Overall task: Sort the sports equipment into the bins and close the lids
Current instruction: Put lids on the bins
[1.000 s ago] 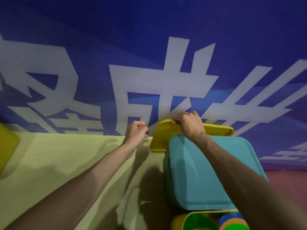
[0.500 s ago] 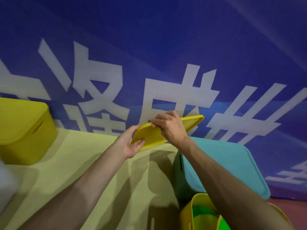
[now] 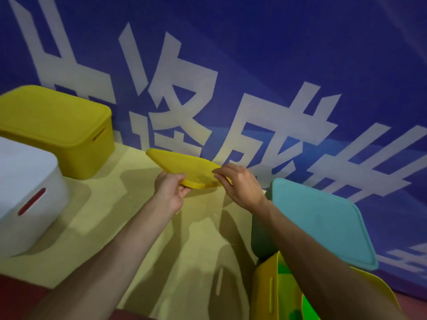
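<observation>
Lid (image 3: 182, 165) pinched by left hand (image 3: 171, 190), right hand (image 3: 240, 185) holding its right corner

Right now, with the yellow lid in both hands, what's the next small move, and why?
Probably swing the yellow lid down toward the open yellow bin at lower right. The left hand and right hand grip it in the air, and only that bin shows no lid.

Blue banner (image 3: 277, 42), white characters, behind; yellow-green mat (image 3: 92, 227), seemingly over red floor (image 3: 13, 294).
</observation>
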### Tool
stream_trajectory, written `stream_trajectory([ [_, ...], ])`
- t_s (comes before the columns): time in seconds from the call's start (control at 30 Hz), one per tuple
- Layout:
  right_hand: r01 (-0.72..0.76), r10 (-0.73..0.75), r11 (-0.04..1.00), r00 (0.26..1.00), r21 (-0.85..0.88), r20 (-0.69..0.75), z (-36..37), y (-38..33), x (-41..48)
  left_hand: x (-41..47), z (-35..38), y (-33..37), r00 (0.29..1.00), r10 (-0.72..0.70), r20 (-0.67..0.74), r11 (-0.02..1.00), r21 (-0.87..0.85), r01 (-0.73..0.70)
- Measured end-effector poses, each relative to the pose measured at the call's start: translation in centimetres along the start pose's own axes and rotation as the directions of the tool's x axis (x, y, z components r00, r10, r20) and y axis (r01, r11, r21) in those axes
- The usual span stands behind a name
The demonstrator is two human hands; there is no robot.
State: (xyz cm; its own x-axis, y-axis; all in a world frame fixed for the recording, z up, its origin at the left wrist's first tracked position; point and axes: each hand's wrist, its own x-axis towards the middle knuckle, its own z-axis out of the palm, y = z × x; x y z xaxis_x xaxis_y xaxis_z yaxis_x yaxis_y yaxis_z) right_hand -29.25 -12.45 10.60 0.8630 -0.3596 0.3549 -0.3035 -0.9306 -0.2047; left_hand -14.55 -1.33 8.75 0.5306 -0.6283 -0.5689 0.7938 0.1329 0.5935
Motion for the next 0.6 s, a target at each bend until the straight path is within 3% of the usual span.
stream_trajectory([
  [0.13,-0.093,0.096,0.995,0.991,0.034,-0.088,-1.3,0.4,-2.1,-1.7,-1.9,-0.3,0.998,0.067,-0.016,0.996,0.057,-0.066],
  [0.33,-0.421,0.433,0.897,0.898,0.135,-0.073,-4.4,2.9,-6.5,-4.3,-3.7,-2.8,0.994,0.083,-0.073,0.996,-0.005,-0.083],
  [0.6,-0.524,0.572,0.761,0.820,0.383,-0.014,-8.9,3.5,-12.9,-12.8,-3.6,-8.4,0.993,0.118,-0.022,0.991,-0.059,-0.119],
])
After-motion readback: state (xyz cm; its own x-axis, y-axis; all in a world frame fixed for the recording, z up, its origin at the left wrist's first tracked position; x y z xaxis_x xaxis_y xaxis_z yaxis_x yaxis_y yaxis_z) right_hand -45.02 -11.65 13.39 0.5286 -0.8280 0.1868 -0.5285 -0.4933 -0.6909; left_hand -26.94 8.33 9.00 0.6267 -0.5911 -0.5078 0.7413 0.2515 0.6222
